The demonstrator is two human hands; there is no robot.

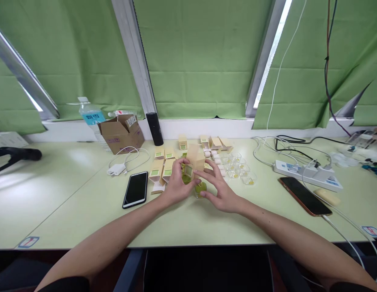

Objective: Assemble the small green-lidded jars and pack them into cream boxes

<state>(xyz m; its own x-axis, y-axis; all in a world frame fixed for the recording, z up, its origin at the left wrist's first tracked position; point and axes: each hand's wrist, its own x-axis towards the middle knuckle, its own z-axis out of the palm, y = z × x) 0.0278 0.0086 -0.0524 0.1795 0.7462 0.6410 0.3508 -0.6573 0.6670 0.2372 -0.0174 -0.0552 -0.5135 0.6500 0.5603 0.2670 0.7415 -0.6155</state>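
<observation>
A small cream cardboard box (197, 158) with a little window is held up between my hands, its flap raised. My left hand (179, 182) is closed around the box's left side, thumb towards its lower edge. The fingers of my right hand (220, 190) rest against the box's right side, with the thumb lower down. Just below the box, by my right thumb, a green piece in a clear holder (200, 188) sits on the table. Another green piece (186, 178) shows behind my left fingers, partly hidden. Similar boxes (156, 170) stand left of my left hand.
Clear plastic cups (248, 178) with yellow bits and a row of white pieces (217, 160) lie to the right. Around them are a phone (136, 190), a charging phone (304, 196), a power strip (307, 174), a brown carton (123, 134) and a black cylinder (154, 129).
</observation>
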